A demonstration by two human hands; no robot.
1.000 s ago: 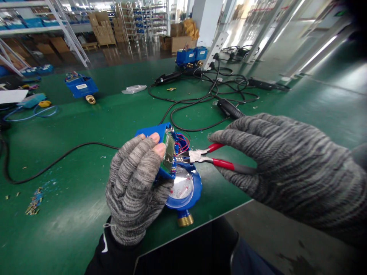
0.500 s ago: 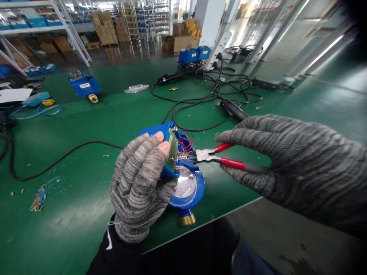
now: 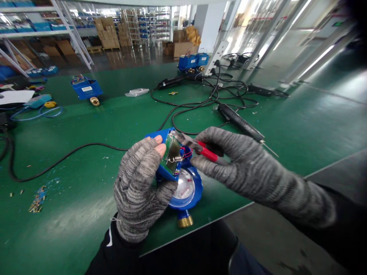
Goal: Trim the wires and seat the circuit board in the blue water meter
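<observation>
My left hand (image 3: pixel 143 187), in a grey knit glove with bare fingertips, is closed around a blue plastic housing (image 3: pixel 160 133) and holds it tilted. A green circuit board (image 3: pixel 173 151) shows in the housing's open side, with a silver coiled spring (image 3: pixel 174 159) across it and red wires beside it. Underneath is a blue water meter (image 3: pixel 197 187) with a clear round dial and a brass threaded end (image 3: pixel 185 221). My right hand (image 3: pixel 229 152), gloved alike, grips red-handled pliers (image 3: pixel 208 152). Their jaws are at the board's upper corner; whether they touch it I cannot tell.
A black electric screwdriver (image 3: pixel 239 120) and tangled cables lie right of centre, near a white power strip (image 3: pixel 218 57). Another blue meter unit (image 3: pixel 87 89) stands at the back left. Small brass screws (image 3: pixel 37 200) are scattered at left. The table's front edge (image 3: pixel 223 217) runs close by.
The pliers have moved up from the spring by the board's middle to its upper corner, and their handles are closer together. My right hand has come left. The left hand still holds the housing.
</observation>
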